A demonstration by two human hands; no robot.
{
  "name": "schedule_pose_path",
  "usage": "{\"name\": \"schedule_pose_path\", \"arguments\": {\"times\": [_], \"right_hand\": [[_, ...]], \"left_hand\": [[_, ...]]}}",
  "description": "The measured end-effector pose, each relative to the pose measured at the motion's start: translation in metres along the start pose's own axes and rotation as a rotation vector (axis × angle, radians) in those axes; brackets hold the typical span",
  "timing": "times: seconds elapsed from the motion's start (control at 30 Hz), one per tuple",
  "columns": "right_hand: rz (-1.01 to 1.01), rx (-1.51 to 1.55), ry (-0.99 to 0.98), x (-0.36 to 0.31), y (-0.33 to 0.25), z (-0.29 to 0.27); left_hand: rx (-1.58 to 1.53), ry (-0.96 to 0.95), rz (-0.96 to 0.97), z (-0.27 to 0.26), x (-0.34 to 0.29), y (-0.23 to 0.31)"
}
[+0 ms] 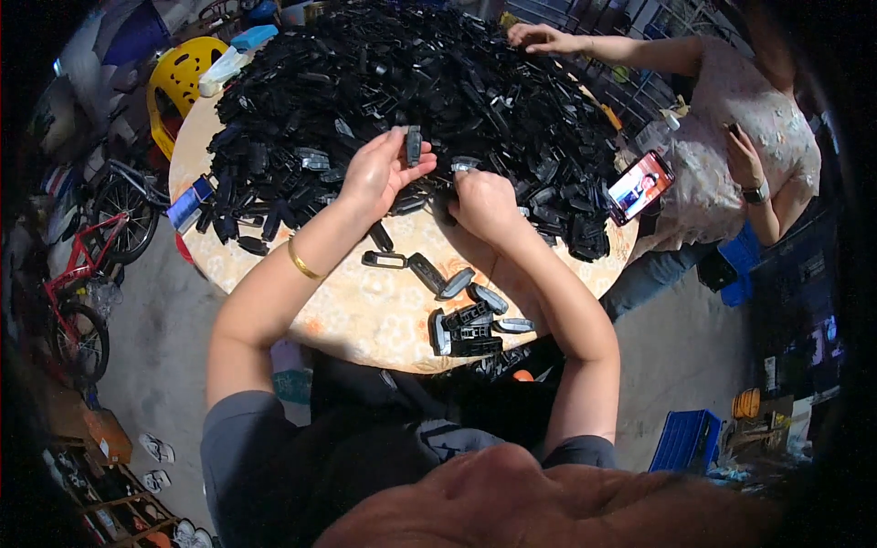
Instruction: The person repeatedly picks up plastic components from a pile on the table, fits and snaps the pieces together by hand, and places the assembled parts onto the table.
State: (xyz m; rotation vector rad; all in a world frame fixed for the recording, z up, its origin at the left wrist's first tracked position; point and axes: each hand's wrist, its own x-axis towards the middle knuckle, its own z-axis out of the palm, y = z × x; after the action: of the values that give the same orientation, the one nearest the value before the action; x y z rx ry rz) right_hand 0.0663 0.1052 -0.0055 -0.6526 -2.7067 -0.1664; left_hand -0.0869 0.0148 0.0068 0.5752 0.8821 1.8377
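My left hand [373,175] pinches a small oblong black plastic part [414,144] upright between thumb and fingers, at the near edge of a big pile of similar black parts [393,82]. To its right, my right hand [486,208] is closed, knuckles up, over the pile's edge. A shiny grey piece [464,164] shows by its fingertips; whether the fingers grip it is hidden. Nearer me lie an open black frame [385,259] and several loose parts, with a small cluster of black parts [470,329] by the table's front edge.
The round table [352,315] has a pale flowered cover. At the right stands a co-worker [731,137], one hand [544,38] over the pile. A phone [639,187] leans at the right edge; a blue packet [189,203] lies left. Beyond are a yellow chair [183,82] and red bicycle [78,260].
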Motion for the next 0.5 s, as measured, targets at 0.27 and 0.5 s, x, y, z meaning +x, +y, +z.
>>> {"name": "schedule_pose_path", "arguments": {"times": [0.27, 0.5], "right_hand": [[0.270, 0.933, 0.183, -0.007, 0.014, -0.010], [0.108, 1.067, 0.410, -0.015, -0.006, -0.008]], "left_hand": [[0.277, -0.110, -0.046, 0.012, -0.013, -0.011], [0.346, -0.161, 0.015, 0.001, -0.010, -0.022]]}}
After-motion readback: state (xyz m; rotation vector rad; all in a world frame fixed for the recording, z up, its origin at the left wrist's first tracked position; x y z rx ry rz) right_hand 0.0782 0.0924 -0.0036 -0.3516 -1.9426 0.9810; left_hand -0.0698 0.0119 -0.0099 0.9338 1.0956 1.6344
